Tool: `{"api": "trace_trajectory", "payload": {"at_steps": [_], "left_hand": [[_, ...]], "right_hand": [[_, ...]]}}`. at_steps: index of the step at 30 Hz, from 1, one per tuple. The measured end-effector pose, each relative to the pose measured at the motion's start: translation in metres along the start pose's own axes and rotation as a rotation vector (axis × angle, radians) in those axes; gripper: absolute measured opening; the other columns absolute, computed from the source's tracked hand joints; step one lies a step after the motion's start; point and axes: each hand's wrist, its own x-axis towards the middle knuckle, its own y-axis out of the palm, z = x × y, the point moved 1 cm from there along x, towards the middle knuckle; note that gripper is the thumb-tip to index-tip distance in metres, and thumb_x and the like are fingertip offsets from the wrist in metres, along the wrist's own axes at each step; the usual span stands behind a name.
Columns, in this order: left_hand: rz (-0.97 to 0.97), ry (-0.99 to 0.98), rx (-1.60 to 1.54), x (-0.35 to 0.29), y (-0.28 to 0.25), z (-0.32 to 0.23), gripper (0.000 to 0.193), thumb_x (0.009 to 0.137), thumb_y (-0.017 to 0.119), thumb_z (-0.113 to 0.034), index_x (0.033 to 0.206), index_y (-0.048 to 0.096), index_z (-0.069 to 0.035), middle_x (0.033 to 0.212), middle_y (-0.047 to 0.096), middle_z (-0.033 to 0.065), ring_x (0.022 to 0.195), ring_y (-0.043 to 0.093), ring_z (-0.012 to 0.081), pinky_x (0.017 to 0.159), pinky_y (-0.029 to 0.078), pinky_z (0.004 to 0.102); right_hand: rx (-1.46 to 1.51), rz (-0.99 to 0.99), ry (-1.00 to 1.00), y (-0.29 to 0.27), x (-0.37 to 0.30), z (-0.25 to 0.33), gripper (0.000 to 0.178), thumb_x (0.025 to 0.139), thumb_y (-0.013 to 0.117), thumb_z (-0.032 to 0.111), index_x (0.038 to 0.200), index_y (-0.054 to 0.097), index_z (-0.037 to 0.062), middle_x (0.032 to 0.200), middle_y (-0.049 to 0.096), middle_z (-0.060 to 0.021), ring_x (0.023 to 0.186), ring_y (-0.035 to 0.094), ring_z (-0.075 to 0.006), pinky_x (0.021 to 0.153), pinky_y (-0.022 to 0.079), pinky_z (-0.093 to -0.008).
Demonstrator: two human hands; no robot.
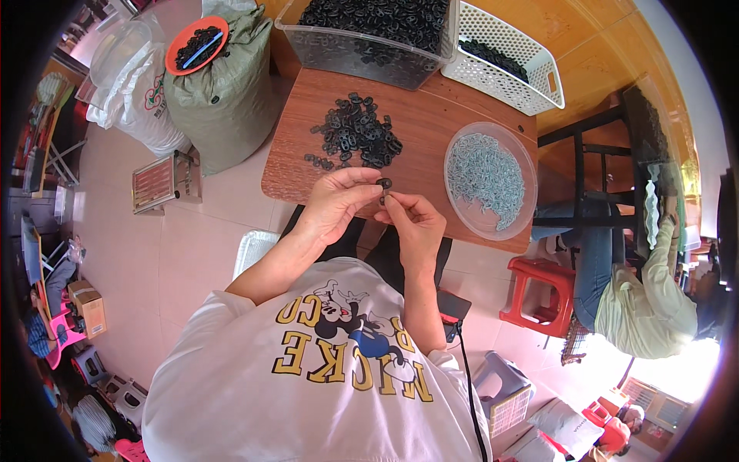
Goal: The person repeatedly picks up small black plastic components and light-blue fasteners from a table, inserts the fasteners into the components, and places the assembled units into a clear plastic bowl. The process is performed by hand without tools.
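Note:
At the table's near edge, my left hand (pixel 339 202) pinches a small black plastic piece (pixel 386 183) between thumb and fingers. My right hand (pixel 416 227) meets it from below, its thumb and forefinger closed at the piece's lower end; what exactly sits in that pinch is too small to tell. Just beyond my fingers lies a loose pile of black oval pieces with holes (pixel 358 132). To the right of my hands stands a round clear tub (pixel 449 202) filled with small silvery metal parts (pixel 489 179) that look like screws.
On the brown wooden table (pixel 431 115), a clear bin (pixel 362 52) of black pieces and a white perforated basket (pixel 550 88) stand at the back. Full sacks (pixel 231 115) with an orange bowl (pixel 171 58) are left; a red stool (pixel 543 296) and another person (pixel 643 308) are right.

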Motion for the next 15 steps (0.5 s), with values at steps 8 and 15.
{"api": "trace_trajectory", "payload": {"at_steps": [8, 15], "left_hand": [[-0.019, 0.064, 0.161, -0.0025, 0.0011, -0.0007, 0.02, 0.079, 0.061, 0.007, 0.099, 0.061, 0.003, 0.092, 0.064, 0.013, 0.079, 0.065, 0.0174, 0.07, 0.055, 0.0264], [-0.014, 0.054, 0.177, -0.0046, 0.0017, -0.0017, 0.021, 0.078, 0.062, 0.008, 0.098, 0.061, 0.003, 0.092, 0.064, 0.0127, 0.081, 0.064, 0.017, 0.072, 0.054, 0.0258]], "right_hand": [[-0.008, -0.012, -0.007, 0.0007, -0.0023, -0.0006, 0.01, 0.083, 0.062, 0.002, 0.089, 0.063, -0.0051, 0.08, 0.065, -0.0094, 0.068, 0.064, -0.0132, 0.062, 0.051, -0.0215], [-0.01, -0.003, -0.023, -0.0004, -0.0039, -0.0023, 0.008, 0.083, 0.062, 0.002, 0.088, 0.062, -0.0051, 0.08, 0.065, -0.0098, 0.068, 0.064, -0.0134, 0.062, 0.052, -0.0216]]}}
